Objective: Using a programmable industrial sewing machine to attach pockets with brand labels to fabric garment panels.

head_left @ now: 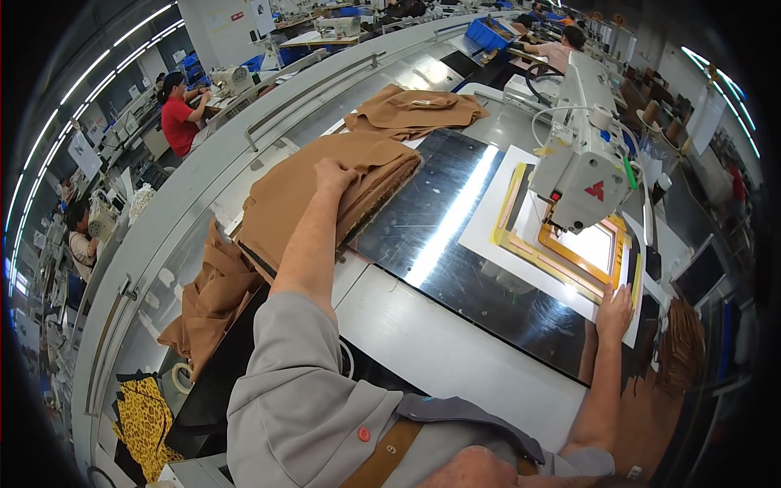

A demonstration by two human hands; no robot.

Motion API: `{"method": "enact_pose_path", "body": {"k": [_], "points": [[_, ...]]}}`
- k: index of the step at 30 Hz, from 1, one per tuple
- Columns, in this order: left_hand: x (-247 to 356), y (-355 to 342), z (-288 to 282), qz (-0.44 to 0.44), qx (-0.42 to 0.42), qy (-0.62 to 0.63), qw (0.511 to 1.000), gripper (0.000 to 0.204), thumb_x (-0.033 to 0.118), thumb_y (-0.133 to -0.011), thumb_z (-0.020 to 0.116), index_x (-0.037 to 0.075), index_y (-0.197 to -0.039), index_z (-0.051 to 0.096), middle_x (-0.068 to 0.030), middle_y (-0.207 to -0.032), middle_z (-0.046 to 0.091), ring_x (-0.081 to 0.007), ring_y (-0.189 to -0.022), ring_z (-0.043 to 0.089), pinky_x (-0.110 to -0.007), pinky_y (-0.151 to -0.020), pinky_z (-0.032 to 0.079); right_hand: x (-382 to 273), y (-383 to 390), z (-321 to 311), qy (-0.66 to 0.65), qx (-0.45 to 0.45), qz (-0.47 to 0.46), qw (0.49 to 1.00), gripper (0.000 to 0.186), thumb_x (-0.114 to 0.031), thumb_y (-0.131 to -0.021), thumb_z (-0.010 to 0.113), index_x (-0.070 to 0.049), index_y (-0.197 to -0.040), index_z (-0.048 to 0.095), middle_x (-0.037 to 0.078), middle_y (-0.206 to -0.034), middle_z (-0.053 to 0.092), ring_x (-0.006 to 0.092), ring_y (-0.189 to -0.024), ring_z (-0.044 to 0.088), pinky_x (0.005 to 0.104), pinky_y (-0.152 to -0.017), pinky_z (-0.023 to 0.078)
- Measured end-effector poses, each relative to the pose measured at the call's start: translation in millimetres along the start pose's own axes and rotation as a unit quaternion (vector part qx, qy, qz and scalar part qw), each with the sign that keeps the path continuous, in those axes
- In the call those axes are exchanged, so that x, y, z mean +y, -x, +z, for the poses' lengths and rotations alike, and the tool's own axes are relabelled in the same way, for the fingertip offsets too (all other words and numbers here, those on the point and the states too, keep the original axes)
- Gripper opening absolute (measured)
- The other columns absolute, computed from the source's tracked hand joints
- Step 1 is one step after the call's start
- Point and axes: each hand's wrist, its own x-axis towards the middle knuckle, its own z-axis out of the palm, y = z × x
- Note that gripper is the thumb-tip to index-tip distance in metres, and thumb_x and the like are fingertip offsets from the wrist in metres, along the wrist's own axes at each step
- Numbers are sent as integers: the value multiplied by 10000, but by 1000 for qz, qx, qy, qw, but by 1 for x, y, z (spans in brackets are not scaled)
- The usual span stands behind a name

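A thick stack of brown fabric pieces [297, 183] lies left of the black glossy work plate. My left hand [333, 176] is on top of it, fingers curled at the upper layers and closed on a fabric piece; its fingertips are partly hidden. My right hand [616, 313] lies at the near right corner of a yellow-edged sewing template [561, 272], fingers stretched out and touching it. The template has a white sheet [482, 236] under it and an orange inner frame [612, 272]. A white industrial sewing machine head [582, 187] stands over the frame.
More brown fabric [415, 112] lies behind the stack, and a crumpled brown pile [207, 301] lies at its left. A tape roll [181, 378] and leopard-print fabric [145, 423] are at lower left. A metal rail [313, 93] borders the table. Other people sit at machines beyond.
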Motion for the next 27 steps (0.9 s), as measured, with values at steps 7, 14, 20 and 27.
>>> {"method": "enact_pose_path", "body": {"k": [7, 14, 20, 27], "points": [[56, 65, 8, -69, -40, 691, 719, 121, 128, -926, 753, 20, -977, 734, -42, -832, 716, -118, -671, 636, -255, -604, 501, 10, -8, 10, -33, 64, -11, 997, 610, -451, -1087, 435, 71, -1375, 565, 241, -1502, 506, 398, -1392, 465, 522, -1180, 316], [207, 296, 19, 179, -365, 605, 685, 176, 160, -952, 741, 13, -1046, 714, -92, -1127, 703, -187, -1022, 681, -322, -867, 546, 1, 11, -19, -305, 19, -130, 943, 366, -288, -1074, 528, 28, -1026, 706, 120, -835, 679, 281, -759, 653, 357, -696, 518], [209, 356, 28, 541, -332, 138, 760, 675, 498, -961, 638, 87, -1482, 514, -168, -1595, 431, -349, -1517, 328, -590, -1226, 180, -23, 54, -55, -348, -90, -105, 927, 451, -365, -1076, 514, 48, -1140, 685, 231, -1015, 732, 357, -971, 713, 392, -851, 529], [226, 283, 35, 394, -266, 173, 863, 633, 407, -907, 747, 47, -1399, 576, -194, -1555, 467, -357, -1407, 480, -547, -1139, 366, -16, 74, -65, -254, -41, -97, 962, 749, -397, -896, 755, 32, -1435, 461, 276, -1270, 661, 409, -1164, 654, 447, -1006, 511]]}}
